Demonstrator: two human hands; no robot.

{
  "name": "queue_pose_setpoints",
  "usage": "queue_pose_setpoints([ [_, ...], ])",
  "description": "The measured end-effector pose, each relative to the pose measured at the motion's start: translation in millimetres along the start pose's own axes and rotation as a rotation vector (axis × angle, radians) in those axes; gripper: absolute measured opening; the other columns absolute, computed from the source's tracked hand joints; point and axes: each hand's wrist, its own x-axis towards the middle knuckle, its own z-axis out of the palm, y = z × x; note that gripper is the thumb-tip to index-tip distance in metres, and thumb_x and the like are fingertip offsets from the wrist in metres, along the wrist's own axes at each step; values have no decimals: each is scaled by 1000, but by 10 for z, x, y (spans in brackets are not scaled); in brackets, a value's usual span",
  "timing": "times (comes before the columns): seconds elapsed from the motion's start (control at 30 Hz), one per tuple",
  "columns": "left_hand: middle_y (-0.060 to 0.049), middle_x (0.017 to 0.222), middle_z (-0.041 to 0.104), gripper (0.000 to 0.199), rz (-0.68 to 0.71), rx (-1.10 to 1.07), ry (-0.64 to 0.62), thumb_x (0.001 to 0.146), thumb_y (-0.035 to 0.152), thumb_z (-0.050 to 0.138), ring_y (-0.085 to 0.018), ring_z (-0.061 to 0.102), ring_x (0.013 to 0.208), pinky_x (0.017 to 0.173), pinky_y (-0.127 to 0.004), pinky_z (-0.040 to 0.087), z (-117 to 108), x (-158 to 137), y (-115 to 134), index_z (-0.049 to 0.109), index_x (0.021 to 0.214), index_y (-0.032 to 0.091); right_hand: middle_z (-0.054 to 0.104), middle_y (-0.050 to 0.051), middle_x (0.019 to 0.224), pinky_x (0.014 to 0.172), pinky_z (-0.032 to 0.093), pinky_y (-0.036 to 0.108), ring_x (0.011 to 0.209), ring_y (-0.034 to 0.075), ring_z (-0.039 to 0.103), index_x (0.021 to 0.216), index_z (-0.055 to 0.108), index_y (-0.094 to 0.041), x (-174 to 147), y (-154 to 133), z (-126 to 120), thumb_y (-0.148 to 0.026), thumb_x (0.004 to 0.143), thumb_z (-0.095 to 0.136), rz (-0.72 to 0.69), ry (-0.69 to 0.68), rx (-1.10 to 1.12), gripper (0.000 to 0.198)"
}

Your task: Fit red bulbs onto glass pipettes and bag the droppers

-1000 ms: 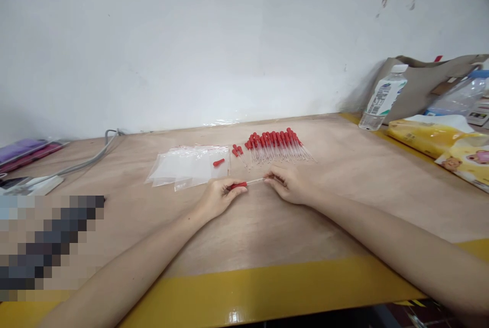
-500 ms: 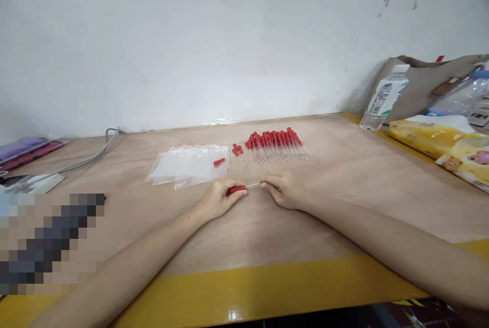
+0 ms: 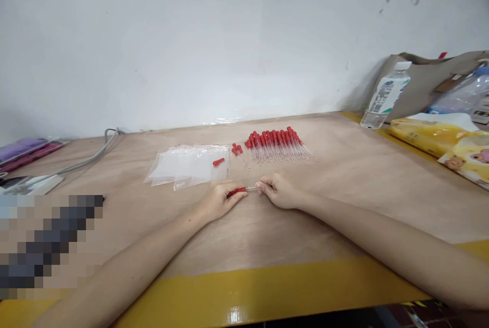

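Observation:
Between my two hands lies a dropper with a red rubber bulb (image 3: 237,192) and a thin clear tube (image 3: 251,189). My left hand (image 3: 220,199) is closed round the bulb. The fingertips of my right hand (image 3: 278,190) pinch the tube, hiding its far end. Beyond my hands, many similar red-topped droppers (image 3: 277,144) lie in a row, with a few more droppers (image 3: 237,151) just left of them. A single red bulb (image 3: 218,162) rests on clear plastic bags (image 3: 183,165) fanned out behind my left hand.
At the right stand a water bottle (image 3: 385,96), a grey bag (image 3: 416,83) and a yellow tissue pack (image 3: 424,134). A grey cable (image 3: 86,160) and purple packets (image 3: 25,149) lie at the left. Yellow tape (image 3: 244,290) edges the table's front; a wall rises behind.
My right hand has moved slightly left along the tube, closer to the bulb, and its fingers are more curled. My left hand stays on the bulb.

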Motion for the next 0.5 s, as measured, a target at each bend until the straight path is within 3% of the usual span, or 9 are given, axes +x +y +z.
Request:
queue_pose_setpoints([
  [0.17, -4, 73, 65, 20, 99, 71, -1, 86, 28, 49, -13, 56, 65, 60, -24, 45, -90, 105, -32, 65, 89, 17, 51, -2, 56, 52, 30, 21, 51, 9, 41, 67, 56, -15, -15, -69, -94, -25, 87, 37, -21, -51, 19, 29],
  [0.27, -5, 80, 65, 18, 175, 202, 33, 84, 27, 51, -16, 56, 73, 69, -29, 46, -184, 196, -144, 64, 90, 16, 53, -1, 59, 52, 30, 22, 52, 9, 43, 66, 54, -16, -28, -120, -196, -22, 85, 41, -60, -131, -8, 24],
  [0.4, -7, 94, 60, 25, -42, 345, 187, 80, 32, 56, -22, 53, 92, 83, -35, 44, -216, 223, -382, 59, 100, 17, 61, 1, 64, 54, 36, 21, 55, 10, 51, 64, 56, -16, 89, -73, -312, -19, 81, 45, 71, -201, 89, 20],
  [0.5, -8, 102, 56, 25, -169, 382, 214, 79, 35, 56, -24, 50, 101, 89, -37, 41, -164, 190, -530, 59, 96, 17, 64, 3, 64, 56, 39, 21, 54, 10, 55, 63, 59, -15, 313, 22, -311, -26, 80, 48, 246, -60, 192, 23],
])
